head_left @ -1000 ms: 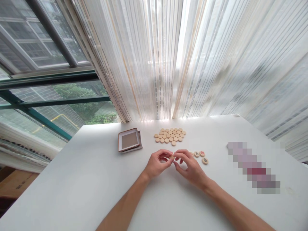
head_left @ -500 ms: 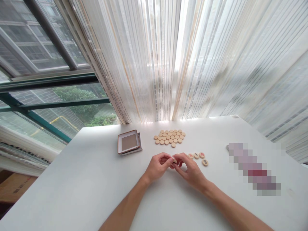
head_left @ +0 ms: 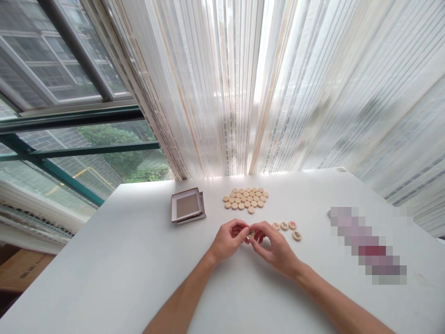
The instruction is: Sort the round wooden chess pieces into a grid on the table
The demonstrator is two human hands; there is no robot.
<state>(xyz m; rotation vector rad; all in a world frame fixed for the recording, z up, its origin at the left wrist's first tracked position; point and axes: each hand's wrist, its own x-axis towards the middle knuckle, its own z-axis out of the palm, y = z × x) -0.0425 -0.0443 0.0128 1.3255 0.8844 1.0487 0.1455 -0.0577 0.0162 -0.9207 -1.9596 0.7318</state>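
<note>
Between the fingertips of my left hand (head_left: 228, 237) and my right hand (head_left: 273, 241) is a round wooden Chinese chess piece (head_left: 251, 234), its black-marked face towards me. Both hands are closed on it, just above the white table. Beyond the right hand lie several face-up pieces with red or black characters, among them a red-marked piece (head_left: 292, 225) and a black-marked piece (head_left: 296, 235) nearer to me. Past my fingers, a cluster of blank-looking wooden pieces (head_left: 248, 197) is laid in rows, with a single piece (head_left: 251, 210) at its near edge.
An open shallow box (head_left: 187, 207) with a brown rim stands on the white table (head_left: 114, 260), left of the cluster. To the right lies a long pixelated object (head_left: 365, 246). Striped curtains (head_left: 222, 93) hang along the table's far edge, with a window at the left.
The piece between my fingers has been turned, so its black character now shows. My hands have hardly moved, and the pieces on the table lie as before.
</note>
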